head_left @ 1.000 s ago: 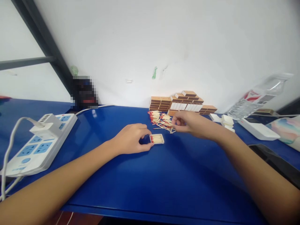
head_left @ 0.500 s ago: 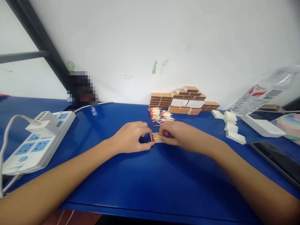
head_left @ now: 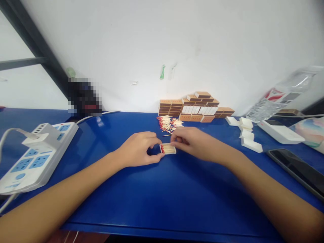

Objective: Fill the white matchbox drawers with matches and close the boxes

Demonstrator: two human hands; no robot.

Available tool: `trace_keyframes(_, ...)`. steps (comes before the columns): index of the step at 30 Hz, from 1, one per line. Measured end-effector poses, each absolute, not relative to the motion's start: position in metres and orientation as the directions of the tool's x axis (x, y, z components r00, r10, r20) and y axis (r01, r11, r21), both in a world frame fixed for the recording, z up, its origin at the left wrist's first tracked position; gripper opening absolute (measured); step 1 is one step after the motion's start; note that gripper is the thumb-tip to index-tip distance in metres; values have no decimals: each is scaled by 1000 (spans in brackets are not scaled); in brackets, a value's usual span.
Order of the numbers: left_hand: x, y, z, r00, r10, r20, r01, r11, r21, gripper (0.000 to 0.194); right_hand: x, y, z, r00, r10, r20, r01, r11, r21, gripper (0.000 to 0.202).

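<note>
A small white matchbox tray (head_left: pixel 169 149) lies on the blue table (head_left: pixel 141 195), filled with red-tipped matches lying side by side. My left hand (head_left: pixel 141 148) pinches the tray's left end between thumb and fingers. Over the tray's upper right edge is my right hand (head_left: pixel 193 141), its fingers pressed together; what they hold, if anything, is too small to name. Just behind the hands a loose pile of matches (head_left: pixel 165 124) spreads in front of the stacked matchboxes (head_left: pixel 192 108), and the right hand covers part of that pile's near side.
White empty trays (head_left: pixel 246 130) sit in a group to the right, near a white device (head_left: pixel 282 132), a black phone (head_left: pixel 296 168) and a tilted water bottle (head_left: pixel 277 96). A power strip (head_left: pixel 37 158) with cables lies at the left. A wall stands behind.
My right hand has lifted slightly up and off the tray's right end, uncovering more of the matches. My left hand stays on the tray. The whole view has shifted slightly.
</note>
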State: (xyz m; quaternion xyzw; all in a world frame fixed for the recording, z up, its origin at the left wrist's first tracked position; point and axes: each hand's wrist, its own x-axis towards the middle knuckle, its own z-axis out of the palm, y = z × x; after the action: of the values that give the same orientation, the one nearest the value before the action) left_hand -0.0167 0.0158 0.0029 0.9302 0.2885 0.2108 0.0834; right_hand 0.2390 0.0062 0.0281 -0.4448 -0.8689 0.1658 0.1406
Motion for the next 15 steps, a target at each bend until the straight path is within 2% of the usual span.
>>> trace_keyframes(4, -17, 15, 5, 739, 568, 362, 492, -822, 287, 23, 260, 24, 28, -408, 902, 140, 850, 431, -303, 25)
trace_keyframes(11, -17, 16, 5, 737, 564, 373, 493, -826, 275, 24, 262, 25, 24, -356, 934, 15, 903, 348, -252, 29)
trace_keyframes(15, -16, 16, 4, 745, 560, 362, 490, -828, 272, 25, 252, 18, 22, -336, 941, -31, 923, 323, -208, 21)
